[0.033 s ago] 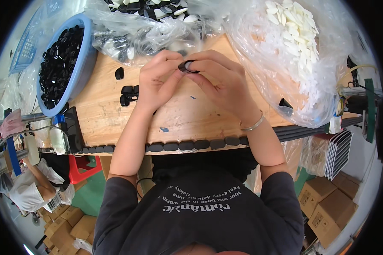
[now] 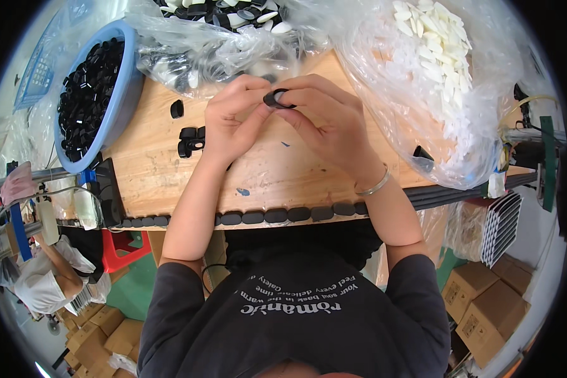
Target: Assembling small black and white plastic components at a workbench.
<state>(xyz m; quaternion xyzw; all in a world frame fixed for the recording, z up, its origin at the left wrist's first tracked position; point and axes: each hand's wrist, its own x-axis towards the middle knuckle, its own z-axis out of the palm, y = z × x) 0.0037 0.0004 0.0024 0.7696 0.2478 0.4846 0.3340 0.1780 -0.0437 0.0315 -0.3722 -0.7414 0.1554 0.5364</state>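
Above the middle of the wooden table [image 2: 283, 170], both my hands meet around a small black oval cap [image 2: 271, 99] with a pale inside. My left hand [image 2: 238, 116] pinches its left side with thumb and fingertips. From the right, my right hand [image 2: 327, 116] grips it between curled fingers and thumb. The fingers partly hide the cap. To the left of my left hand lies a small cluster of black pieces [image 2: 191, 142], with a single black piece [image 2: 177, 109] farther back.
A blue basin [image 2: 132, 75] of black pieces stands at the left. Behind my hands lies a plastic bag [image 2: 233, 53] of black and white parts; another bag [image 2: 384, 120] holds white parts [image 2: 431, 38] at the right. Black oval pieces [image 2: 276, 215] line the near table edge.
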